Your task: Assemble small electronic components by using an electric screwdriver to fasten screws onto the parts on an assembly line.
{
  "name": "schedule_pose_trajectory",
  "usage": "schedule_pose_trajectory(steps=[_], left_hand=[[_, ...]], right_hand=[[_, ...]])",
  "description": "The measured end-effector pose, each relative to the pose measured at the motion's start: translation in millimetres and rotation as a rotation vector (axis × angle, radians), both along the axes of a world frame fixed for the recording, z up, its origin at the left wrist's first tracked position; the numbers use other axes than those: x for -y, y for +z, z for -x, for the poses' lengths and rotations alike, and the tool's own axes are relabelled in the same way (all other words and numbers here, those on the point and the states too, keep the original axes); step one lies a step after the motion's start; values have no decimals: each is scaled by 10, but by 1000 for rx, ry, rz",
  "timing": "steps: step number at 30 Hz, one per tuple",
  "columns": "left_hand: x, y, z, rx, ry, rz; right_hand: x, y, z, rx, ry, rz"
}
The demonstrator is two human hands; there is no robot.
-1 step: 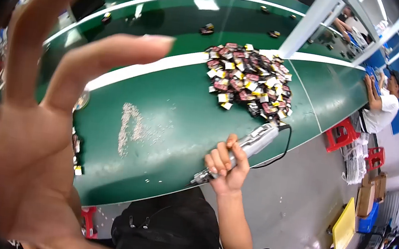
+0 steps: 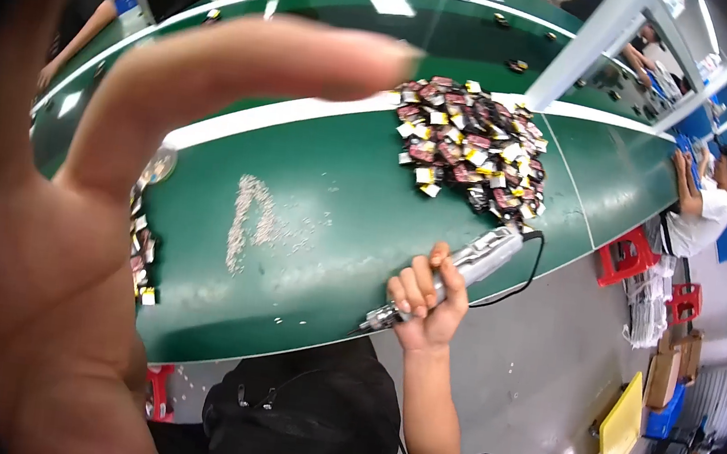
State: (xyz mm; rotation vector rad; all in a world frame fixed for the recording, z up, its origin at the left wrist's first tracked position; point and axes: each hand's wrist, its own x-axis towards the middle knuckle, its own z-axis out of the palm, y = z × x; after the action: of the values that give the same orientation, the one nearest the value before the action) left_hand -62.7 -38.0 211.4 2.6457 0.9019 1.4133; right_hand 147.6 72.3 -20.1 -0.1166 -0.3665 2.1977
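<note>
My left hand (image 2: 43, 280) is raised very close to the camera at the left, palm showing and fingers spread, with nothing in it. Its index finger stretches across the table and overlaps the near side of the belt. My right hand (image 2: 431, 302) is wrapped around a grey electric screwdriver (image 2: 487, 257), held over the table's near edge. The bit points down to the left, and a black cord loops from the other end. Left of it on the green table (image 2: 323, 267) lie many tiny pale screws (image 2: 241, 222). Behind is a heap of small black-and-red items (image 2: 471, 145) with white and yellow parts.
A white-edged green conveyor belt (image 2: 316, 11) carries a few small black items. More such items (image 2: 143, 251) sit beside my left hand, partly hidden. A white post (image 2: 581, 46) stands at the belt. Right: a seated person (image 2: 703, 198), red stools (image 2: 627, 257), a yellow cart (image 2: 620, 427).
My left hand's index finger has reached further right. The table, heap and right hand with the screwdriver sit slightly further right in the picture. The items beside my left hand show more.
</note>
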Motion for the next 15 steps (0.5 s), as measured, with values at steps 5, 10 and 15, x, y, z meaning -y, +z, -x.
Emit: schedule_pose_trajectory(steps=[5,10,15], left_hand=[[309,81,189,34,287,-36],[472,269,342,16,495,-202],[764,332,322,21,767,-169]], right_hand=[[15,-43,-31,-52,-34,-24],[202,-106,-9,-21,1,4],[225,-90,-163,-27,-62,-10]])
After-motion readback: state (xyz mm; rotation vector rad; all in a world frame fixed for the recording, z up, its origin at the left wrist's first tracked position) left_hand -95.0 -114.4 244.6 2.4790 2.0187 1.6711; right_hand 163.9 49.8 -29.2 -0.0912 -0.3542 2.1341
